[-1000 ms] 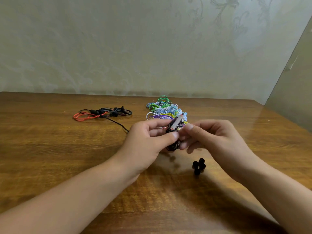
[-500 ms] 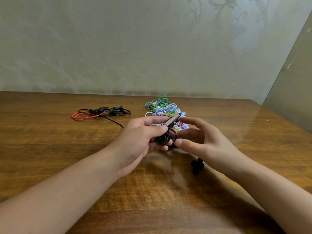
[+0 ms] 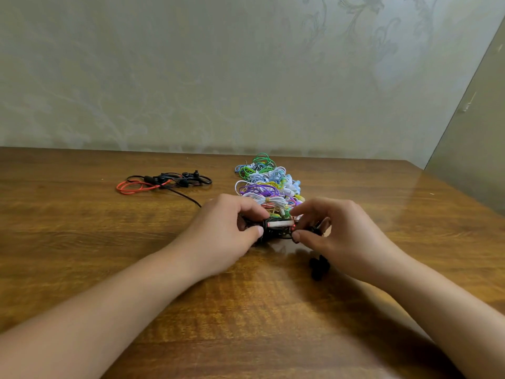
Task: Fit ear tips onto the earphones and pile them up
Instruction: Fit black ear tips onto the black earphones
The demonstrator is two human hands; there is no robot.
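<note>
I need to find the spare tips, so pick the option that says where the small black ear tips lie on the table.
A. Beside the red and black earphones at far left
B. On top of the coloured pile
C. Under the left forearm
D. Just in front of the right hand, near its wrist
D: the black ear tips lie on the table close under the right hand, apart from the coloured pile.

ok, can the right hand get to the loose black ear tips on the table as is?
Probably, but not freely: the right hand grips the black earphone bundle together with the left hand. The ear tips lie just under its wrist, nothing between.
</note>
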